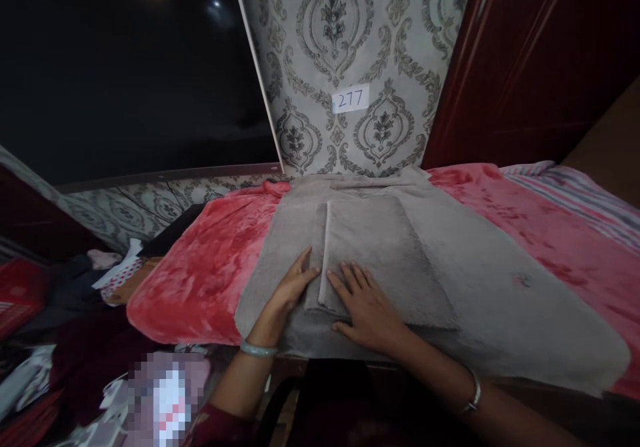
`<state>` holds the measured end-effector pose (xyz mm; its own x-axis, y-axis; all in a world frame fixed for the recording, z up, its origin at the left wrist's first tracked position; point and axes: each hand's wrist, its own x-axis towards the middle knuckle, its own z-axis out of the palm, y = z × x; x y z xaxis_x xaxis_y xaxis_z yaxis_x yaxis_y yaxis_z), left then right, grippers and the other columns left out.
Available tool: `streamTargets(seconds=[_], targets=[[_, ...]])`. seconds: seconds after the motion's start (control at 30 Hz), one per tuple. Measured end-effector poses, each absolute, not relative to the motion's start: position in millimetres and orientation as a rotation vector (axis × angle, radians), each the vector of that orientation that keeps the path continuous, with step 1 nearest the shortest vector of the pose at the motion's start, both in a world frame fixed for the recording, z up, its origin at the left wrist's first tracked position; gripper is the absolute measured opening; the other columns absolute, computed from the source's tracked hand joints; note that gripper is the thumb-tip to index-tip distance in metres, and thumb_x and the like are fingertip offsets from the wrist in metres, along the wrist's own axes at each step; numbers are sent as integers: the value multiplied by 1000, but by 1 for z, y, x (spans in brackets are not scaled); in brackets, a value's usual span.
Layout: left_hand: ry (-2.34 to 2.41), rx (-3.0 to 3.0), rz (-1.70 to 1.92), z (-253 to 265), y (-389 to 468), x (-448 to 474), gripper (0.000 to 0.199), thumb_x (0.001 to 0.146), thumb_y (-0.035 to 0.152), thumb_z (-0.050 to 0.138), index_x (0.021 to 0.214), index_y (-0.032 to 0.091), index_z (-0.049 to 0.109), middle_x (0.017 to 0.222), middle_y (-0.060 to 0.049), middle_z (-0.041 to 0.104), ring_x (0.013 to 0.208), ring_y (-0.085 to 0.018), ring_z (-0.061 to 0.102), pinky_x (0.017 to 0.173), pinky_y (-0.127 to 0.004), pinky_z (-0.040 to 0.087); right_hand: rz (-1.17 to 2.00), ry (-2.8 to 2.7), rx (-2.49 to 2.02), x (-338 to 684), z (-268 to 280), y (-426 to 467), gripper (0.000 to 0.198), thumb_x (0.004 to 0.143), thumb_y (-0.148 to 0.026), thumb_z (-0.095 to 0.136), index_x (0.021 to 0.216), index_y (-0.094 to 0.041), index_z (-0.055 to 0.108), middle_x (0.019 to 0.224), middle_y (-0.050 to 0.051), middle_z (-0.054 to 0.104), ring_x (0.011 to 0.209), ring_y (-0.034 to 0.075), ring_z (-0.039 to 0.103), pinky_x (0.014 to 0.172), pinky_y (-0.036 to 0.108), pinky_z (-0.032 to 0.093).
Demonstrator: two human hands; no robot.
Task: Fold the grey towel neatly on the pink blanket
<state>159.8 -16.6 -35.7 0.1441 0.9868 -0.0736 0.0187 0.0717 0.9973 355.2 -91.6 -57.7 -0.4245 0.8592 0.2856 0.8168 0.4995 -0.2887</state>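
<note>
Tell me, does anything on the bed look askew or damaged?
Little stands out. The folded grey fleece towel lies flat under the left hand and right hand. The larger grey cloth beneath carries a small dark mark; whether stain or damage, I cannot tell.

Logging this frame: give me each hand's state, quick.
Left hand: open, flat on the grey towel.
Right hand: open, flat on the towel's folded part.

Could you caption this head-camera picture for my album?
Both hands, left hand and right hand, press flat on a folded grey towel on a pink blanket.
</note>
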Motion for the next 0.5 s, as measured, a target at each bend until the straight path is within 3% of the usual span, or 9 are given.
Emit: streamTargets(seconds=[0.1,0.3,0.43,0.5], targets=[[1055,1051,1086,-30,-22,171,80,70,30,79,146,22,53,146,-12,59,128,-28,60,105,-38,51,138,-2273,-1462,346,-58,-93,105,76,-37,79,164,-17,24,164,24,25,151,43,24,119,63,28],[992,988,1138,-28,-16,179,72,79,33,68,147,22,49,127,-11,71,110,-25,69,93,-38,56,211,-2186,-1421,357,-44,-83,83,78,0,45,159,-15,36,155,16,45,142,28,45,116,46,42],[1043,1205,1098,-41,-9,165,84,78,24,56,158,19,31,116,-12,71,83,-20,71,76,-37,59,364,-2126,-1267,380,-17,-77,86,72,1,40,156,-19,43,147,10,56,132,23,57,110,40,49],[1155,1535,1099,-47,-4,158,93,75,18,58,161,23,23,132,-14,63,91,-20,70,83,-39,59,425,-2104,-1204,395,3,-82,86,72,-1,41,155,-23,45,144,6,59,130,24,58,110,42,49]])
